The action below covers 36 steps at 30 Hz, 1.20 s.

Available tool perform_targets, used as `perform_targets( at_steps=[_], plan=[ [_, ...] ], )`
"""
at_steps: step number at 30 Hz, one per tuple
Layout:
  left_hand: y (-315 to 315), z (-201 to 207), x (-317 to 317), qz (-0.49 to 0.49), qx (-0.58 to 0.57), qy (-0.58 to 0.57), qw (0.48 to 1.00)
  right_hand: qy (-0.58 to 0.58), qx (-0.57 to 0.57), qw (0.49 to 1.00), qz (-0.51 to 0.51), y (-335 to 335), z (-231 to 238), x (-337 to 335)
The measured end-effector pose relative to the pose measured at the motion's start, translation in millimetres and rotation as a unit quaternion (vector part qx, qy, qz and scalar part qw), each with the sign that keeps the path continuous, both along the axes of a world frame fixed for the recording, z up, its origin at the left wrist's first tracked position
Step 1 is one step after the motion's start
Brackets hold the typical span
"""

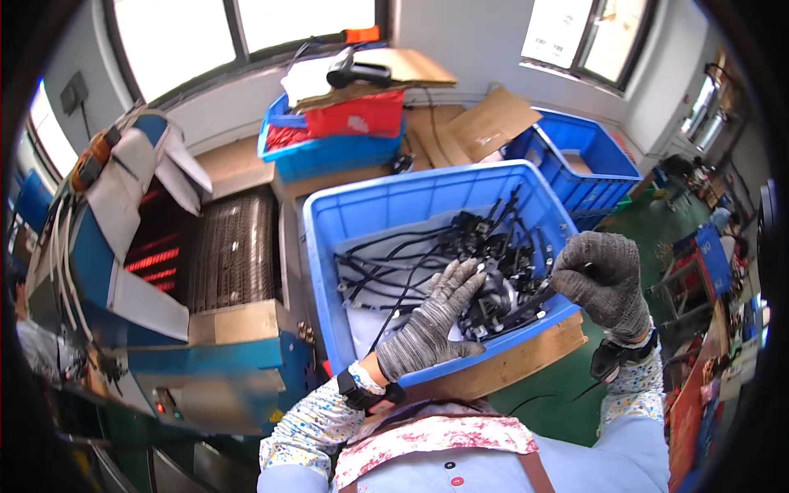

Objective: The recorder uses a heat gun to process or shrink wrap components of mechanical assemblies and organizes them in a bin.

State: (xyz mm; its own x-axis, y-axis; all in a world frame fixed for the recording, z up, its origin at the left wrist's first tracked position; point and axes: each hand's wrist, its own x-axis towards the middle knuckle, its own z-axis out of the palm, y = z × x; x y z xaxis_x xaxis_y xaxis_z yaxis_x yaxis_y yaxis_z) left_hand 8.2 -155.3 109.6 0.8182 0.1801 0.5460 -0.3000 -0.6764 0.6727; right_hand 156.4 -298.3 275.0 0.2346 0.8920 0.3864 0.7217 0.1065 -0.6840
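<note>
A large blue plastic bin (pixel 419 185) stands in front of me, with many black cables (pixel 403 246) and dark connector parts heaped in it. My left hand (pixel 427 329), in a grey knitted glove, reaches over the near side of the bin. Its fingers lie stretched out on or just above the heap; contact is hard to judge. At the bin's right rim is my right hand (pixel 606 283), gloved alike, its fingers curled toward the thumb. Whatever those fingers hold, if anything, is hidden. Both wrists carry black strapped devices.
To the left stands a blue machine with a mesh conveyor (pixel 234 255) and a red glow inside. Behind the bin, a smaller blue crate (pixel 341 156) bears red packaging, cardboard and a black handheld scanner (pixel 355 70). Another blue crate (pixel 604 177) and loose cardboard (pixel 493 123) are at back right.
</note>
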Motion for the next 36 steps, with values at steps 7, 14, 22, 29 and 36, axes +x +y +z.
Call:
perform_targets(
  at_steps=[7, 14, 22, 29, 36],
  plan=[
    [-25.6, 45.0, 17.0, -0.171, 0.030, 0.014, 0.985, 0.296, 0.038, 0.952, -0.064, -9.4, -2.0, -12.8],
    [-57.1, 25.8, 5.7, -0.300, -0.185, 0.142, 0.925, 0.421, 0.018, 0.902, -0.098, 2.9, -48.0, -2.8],
    [-35.6, 27.7, -29.6, -0.150, -0.466, 0.222, 0.843, 0.374, -0.171, 0.909, 0.069, -16.6, -77.6, 36.1],
    [-24.0, 15.2, -30.4, -0.148, -0.247, 0.204, 0.936, 0.048, -0.122, 0.977, 0.168, -41.0, -102.7, 36.3],
    [-22.0, 33.9, -22.6, -0.190, -0.026, 0.186, 0.964, -0.384, 0.001, 0.889, 0.251, -48.8, -102.3, 32.0]
  ],
)
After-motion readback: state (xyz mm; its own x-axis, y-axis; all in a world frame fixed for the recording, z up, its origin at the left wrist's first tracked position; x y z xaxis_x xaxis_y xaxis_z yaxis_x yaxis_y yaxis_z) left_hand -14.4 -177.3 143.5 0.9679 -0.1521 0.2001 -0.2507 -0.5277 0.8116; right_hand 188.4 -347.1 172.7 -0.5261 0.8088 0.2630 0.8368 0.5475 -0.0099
